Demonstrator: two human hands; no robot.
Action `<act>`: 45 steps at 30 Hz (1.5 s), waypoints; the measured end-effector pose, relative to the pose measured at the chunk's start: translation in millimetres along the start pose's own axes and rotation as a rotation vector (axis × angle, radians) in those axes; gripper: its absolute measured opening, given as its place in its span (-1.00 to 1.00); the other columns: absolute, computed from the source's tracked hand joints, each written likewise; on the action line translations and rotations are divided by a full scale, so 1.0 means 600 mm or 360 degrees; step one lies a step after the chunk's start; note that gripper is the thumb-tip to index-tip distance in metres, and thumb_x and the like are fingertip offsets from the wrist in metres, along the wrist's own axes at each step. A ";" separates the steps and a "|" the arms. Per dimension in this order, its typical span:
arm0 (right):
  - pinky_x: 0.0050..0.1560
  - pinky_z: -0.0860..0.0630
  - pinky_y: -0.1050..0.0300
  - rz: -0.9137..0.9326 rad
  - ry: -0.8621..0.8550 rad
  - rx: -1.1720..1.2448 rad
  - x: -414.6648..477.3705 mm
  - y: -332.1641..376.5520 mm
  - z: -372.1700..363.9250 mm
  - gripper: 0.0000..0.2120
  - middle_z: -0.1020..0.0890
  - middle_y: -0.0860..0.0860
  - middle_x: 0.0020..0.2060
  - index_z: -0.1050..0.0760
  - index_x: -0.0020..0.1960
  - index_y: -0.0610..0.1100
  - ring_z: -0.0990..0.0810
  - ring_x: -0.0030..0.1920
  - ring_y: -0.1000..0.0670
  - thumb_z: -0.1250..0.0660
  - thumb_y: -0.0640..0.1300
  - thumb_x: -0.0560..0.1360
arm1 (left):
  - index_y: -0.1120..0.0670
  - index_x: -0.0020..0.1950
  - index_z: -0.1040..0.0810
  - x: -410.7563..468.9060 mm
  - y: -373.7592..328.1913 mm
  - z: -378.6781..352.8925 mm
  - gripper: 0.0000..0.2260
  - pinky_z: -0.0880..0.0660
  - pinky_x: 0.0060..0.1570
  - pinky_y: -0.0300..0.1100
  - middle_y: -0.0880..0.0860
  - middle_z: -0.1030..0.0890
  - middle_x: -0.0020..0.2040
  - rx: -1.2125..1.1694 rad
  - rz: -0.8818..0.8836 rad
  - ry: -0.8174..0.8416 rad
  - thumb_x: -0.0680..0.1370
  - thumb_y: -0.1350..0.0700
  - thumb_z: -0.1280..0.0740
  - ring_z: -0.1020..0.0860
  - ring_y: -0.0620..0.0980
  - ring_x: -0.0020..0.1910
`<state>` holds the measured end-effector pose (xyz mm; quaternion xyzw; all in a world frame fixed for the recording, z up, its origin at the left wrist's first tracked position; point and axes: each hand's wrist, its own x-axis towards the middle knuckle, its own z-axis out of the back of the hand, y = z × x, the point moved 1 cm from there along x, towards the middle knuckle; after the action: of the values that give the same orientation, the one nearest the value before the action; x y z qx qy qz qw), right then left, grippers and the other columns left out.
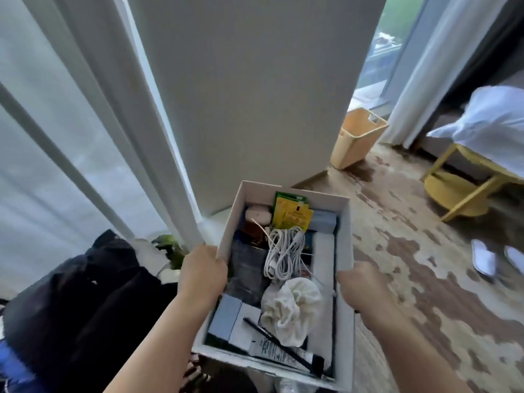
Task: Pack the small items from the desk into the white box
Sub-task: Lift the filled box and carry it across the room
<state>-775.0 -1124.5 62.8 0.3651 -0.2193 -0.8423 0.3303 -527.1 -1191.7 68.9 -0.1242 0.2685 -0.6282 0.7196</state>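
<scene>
Holds the white box (344, 222) in mid-air, centre frame, above the floor. Grips its left wall with the left hand (202, 269), curled over the rim; clasps its right wall with the right hand (361, 289), likewise curled. Inside, packed close: one coiled white cable (283, 251) mid-box, one cream pouch (295, 309) nearer, one yellow packet (292, 218) at the far end, two pale blue cartons, near left (224, 314) and far right (323, 221), one black pen (273, 339) across one printed tube (268, 351). Dark bag (85, 293) close on the left; open floor rightward, towards one yellow basket (357, 139) and two white slippers (485, 260).
</scene>
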 end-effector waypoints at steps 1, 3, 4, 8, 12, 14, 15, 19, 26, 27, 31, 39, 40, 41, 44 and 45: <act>-0.40 -0.27 0.14 0.0009 0.0073 -0.0046 0.025 0.023 -0.004 -0.87 -0.46 -0.15 -0.41 -0.46 -0.27 -0.27 -0.39 -0.42 -0.08 -0.20 -0.35 0.42 | 0.20 -0.31 -0.45 0.013 0.007 0.002 -0.76 -0.26 -0.45 -0.17 0.04 -0.42 -0.42 -0.0047 0.0089 -0.0029 0.55 0.20 -0.17 -0.41 0.04 -0.41; -0.38 -0.24 0.11 0.0074 0.0144 -0.0130 0.070 0.069 -0.024 -0.87 -0.48 -0.18 -0.39 -0.48 -0.27 -0.30 -0.40 -0.38 -0.10 -0.19 -0.36 0.41 | 0.23 -0.22 -0.53 0.032 0.021 0.009 -0.79 -0.33 -0.39 -0.17 0.07 -0.47 -0.38 -0.0129 0.0270 -0.0084 0.54 0.19 -0.19 -0.45 0.08 -0.37; -0.36 -0.25 0.12 0.0117 0.0188 -0.0145 0.084 0.087 -0.035 -0.85 -0.48 -0.16 -0.41 -0.46 -0.31 -0.25 -0.41 -0.38 -0.10 -0.19 -0.34 0.41 | 0.19 -0.20 -0.53 0.039 0.029 0.010 -0.81 -0.33 -0.41 -0.18 0.05 -0.47 -0.39 -0.0166 0.0341 -0.0111 0.55 0.18 -0.19 -0.45 0.04 -0.40; -0.31 -0.38 0.19 0.0176 0.0326 -0.0351 0.157 0.149 -0.083 -0.76 -0.42 0.01 -0.43 -0.33 -0.37 -0.05 -0.38 -0.44 0.02 -0.21 -0.23 0.45 | 0.15 0.01 -0.58 0.094 0.056 0.006 -0.83 -0.26 -0.50 -0.24 -0.01 -0.43 -0.41 -0.0245 0.0584 -0.0146 0.56 0.17 -0.21 -0.38 -0.08 -0.45; -0.24 -0.41 0.15 0.0207 0.0443 -0.0478 0.247 0.220 -0.149 -0.92 -0.44 -0.03 -0.38 -0.41 -0.21 -0.13 -0.42 -0.36 -0.04 -0.21 -0.24 0.46 | 0.18 0.01 -0.60 0.191 0.090 -0.010 -0.80 -0.36 -0.34 -0.19 0.05 -0.48 -0.34 -0.0270 0.0763 -0.0144 0.56 0.15 -0.21 -0.46 0.08 -0.33; -0.35 -0.39 0.21 0.0240 0.0454 -0.0567 0.295 0.260 -0.185 -0.90 -0.42 0.00 -0.42 -0.41 -0.22 -0.13 -0.40 -0.42 0.00 -0.21 -0.23 0.46 | 0.18 -0.06 -0.60 0.250 0.110 -0.020 -0.81 -0.33 -0.41 -0.20 0.04 -0.48 -0.39 -0.0346 0.0842 -0.0141 0.55 0.17 -0.20 -0.47 0.08 -0.34; -0.41 -0.35 0.24 0.0248 0.0459 -0.0617 0.320 0.280 -0.204 -0.89 -0.42 0.01 -0.44 -0.41 -0.24 -0.14 -0.38 -0.45 0.03 -0.22 -0.23 0.46 | 0.17 -0.09 -0.59 0.279 0.120 -0.027 -0.82 -0.30 -0.45 -0.21 0.05 -0.48 -0.39 -0.0391 0.0882 -0.0122 0.55 0.17 -0.20 -0.47 0.08 -0.35; -0.47 -0.28 0.24 0.0356 0.0477 -0.0834 0.417 0.352 -0.268 -0.87 -0.48 -0.06 -0.47 -0.52 -0.27 -0.26 -0.41 -0.46 -0.03 -0.27 -0.26 0.43 | 0.13 -0.20 -0.52 0.379 0.154 -0.046 -0.86 -0.21 -0.51 -0.21 0.07 -0.51 -0.34 -0.0493 0.1028 -0.0069 0.52 0.21 -0.21 -0.46 0.08 -0.33; -0.48 -0.29 0.20 0.0643 0.0672 -0.1141 0.559 0.472 -0.356 -0.77 -0.53 -0.08 -0.49 -0.47 -0.43 -0.15 -0.48 -0.47 -0.05 -0.27 -0.32 0.38 | 0.16 -0.14 -0.52 0.475 0.161 -0.087 -0.89 -0.31 -0.33 -0.17 0.08 -0.51 -0.24 -0.0660 0.1357 0.0059 0.45 0.26 -0.21 -0.44 0.07 -0.26; -0.50 -0.27 0.22 0.0702 0.0710 -0.1217 0.581 0.488 -0.370 -0.77 -0.52 -0.05 -0.50 -0.47 -0.44 -0.14 -0.48 -0.47 -0.03 -0.27 -0.32 0.38 | 0.16 -0.11 -0.52 0.487 0.158 -0.093 -0.88 -0.32 -0.31 -0.16 0.08 -0.51 -0.22 -0.0686 0.1422 0.0062 0.45 0.26 -0.21 -0.44 0.07 -0.24; -0.50 -0.27 0.20 0.0832 0.0944 -0.1432 0.677 0.551 -0.436 -0.78 -0.50 -0.03 -0.52 -0.47 -0.43 -0.16 -0.47 -0.47 -0.03 -0.25 -0.33 0.37 | 0.17 -0.02 -0.50 0.544 0.138 -0.121 -0.86 -0.39 -0.26 -0.13 0.10 -0.54 -0.12 -0.0873 0.1709 0.0014 0.46 0.25 -0.23 -0.48 0.07 -0.16; -0.57 -0.24 0.25 0.1316 0.1405 -0.1736 0.846 0.609 -0.598 -0.71 -0.40 0.07 -0.64 -0.40 -0.48 -0.18 -0.36 -0.54 0.00 -0.27 -0.27 0.41 | 0.22 -0.05 -0.47 0.635 0.062 -0.264 -0.90 -0.41 -0.21 -0.13 0.19 -0.57 -0.03 -0.1217 0.2367 -0.0477 0.46 0.25 -0.26 -0.49 0.11 -0.13; -0.53 -0.26 0.23 0.1345 0.1434 -0.1768 0.863 0.605 -0.615 -0.72 -0.42 0.07 -0.63 -0.42 -0.47 -0.18 -0.39 -0.52 -0.01 -0.27 -0.24 0.42 | 0.21 -0.03 -0.48 0.648 0.055 -0.295 -0.89 -0.44 -0.16 -0.13 0.20 -0.56 0.01 -0.1264 0.2445 -0.0512 0.46 0.25 -0.26 -0.50 0.14 -0.08; -0.49 -0.27 0.21 0.1357 0.1458 -0.1798 0.880 0.598 -0.633 -0.73 -0.44 0.06 -0.64 -0.44 -0.46 -0.17 -0.41 -0.51 -0.03 -0.27 -0.24 0.42 | 0.20 0.00 -0.48 0.659 0.049 -0.326 -0.87 -0.47 -0.10 -0.10 0.20 -0.55 0.03 -0.1331 0.2514 -0.0538 0.46 0.25 -0.26 -0.51 0.17 -0.03; -0.48 -0.31 0.20 0.1416 0.1507 -0.1930 0.933 0.559 -0.693 -0.75 -0.50 0.06 -0.61 -0.48 -0.43 -0.14 -0.46 -0.50 -0.03 -0.24 -0.30 0.40 | 0.17 0.06 -0.46 0.696 0.040 -0.422 -0.84 -0.52 -0.11 -0.03 0.18 -0.56 0.00 -0.1568 0.2664 -0.0577 0.49 0.28 -0.25 -0.53 0.17 -0.08; -0.46 -0.33 0.18 0.1431 0.1521 -0.1993 0.951 0.542 -0.714 -0.77 -0.52 0.02 -0.56 -0.49 -0.40 -0.14 -0.47 -0.48 -0.05 -0.23 -0.31 0.39 | 0.18 0.08 -0.46 0.709 0.042 -0.456 -0.83 -0.51 -0.13 -0.04 0.18 -0.56 0.00 -0.1619 0.2697 -0.0606 0.50 0.28 -0.25 -0.53 0.16 -0.10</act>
<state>-614.4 -1811.1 -279.9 0.3092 0.3174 -0.3576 0.8220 -626.2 -1556.6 -268.0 -0.2831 0.3853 0.3105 0.8216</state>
